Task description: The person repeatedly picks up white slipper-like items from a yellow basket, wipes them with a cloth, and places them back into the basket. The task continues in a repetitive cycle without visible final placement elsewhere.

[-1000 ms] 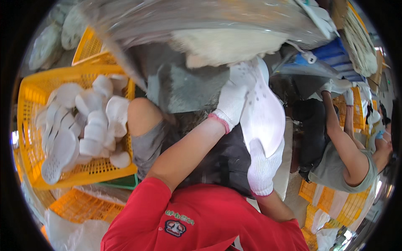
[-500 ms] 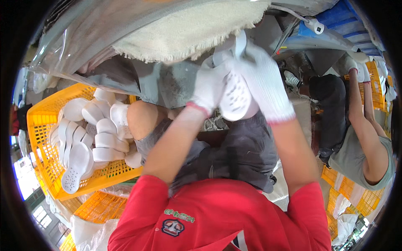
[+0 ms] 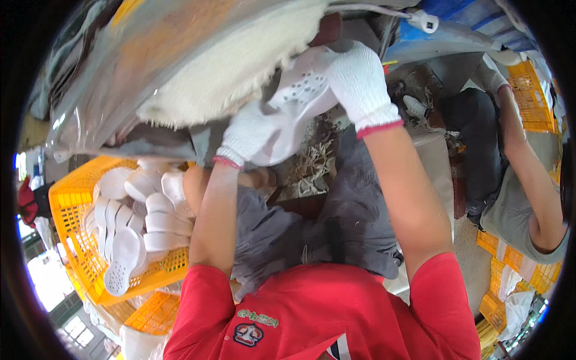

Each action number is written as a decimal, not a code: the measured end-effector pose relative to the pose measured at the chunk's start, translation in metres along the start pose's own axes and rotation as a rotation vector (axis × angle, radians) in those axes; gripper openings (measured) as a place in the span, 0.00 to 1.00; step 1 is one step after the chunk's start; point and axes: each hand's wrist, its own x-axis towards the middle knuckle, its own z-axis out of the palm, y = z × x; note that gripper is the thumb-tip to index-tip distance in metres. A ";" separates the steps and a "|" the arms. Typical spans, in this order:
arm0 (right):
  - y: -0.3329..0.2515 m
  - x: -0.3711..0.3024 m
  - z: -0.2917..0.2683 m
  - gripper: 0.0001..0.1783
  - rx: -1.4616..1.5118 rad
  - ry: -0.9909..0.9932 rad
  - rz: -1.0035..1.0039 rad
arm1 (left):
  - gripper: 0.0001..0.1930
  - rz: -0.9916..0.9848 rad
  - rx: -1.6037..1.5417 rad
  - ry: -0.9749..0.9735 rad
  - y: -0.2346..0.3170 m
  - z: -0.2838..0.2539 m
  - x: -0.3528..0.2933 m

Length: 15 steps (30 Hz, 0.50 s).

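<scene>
Rotated since the earlier frame, the white, perforated, foot-shaped sole [image 3: 300,93] is now pointing its holed end toward one o'clock, between both hands at twelve o'clock. White-knit-gloved left hand [image 3: 252,129] is pinching its left edge; white-knit-gloved right hand [image 3: 361,81] is gripping the holed end, fingertips hidden, so their spread cannot be told. White fringed cloth [image 3: 240,66] is lying at eleven o'clock; yellow latticed plastic basket [image 3: 71,215] is holding similar white soles [image 3: 124,259] toward nine o'clock.
</scene>
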 end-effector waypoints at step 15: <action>-0.044 -0.130 -0.022 0.34 -0.343 -0.082 -0.744 | 0.41 -0.355 -2.275 -0.086 0.036 0.049 -0.012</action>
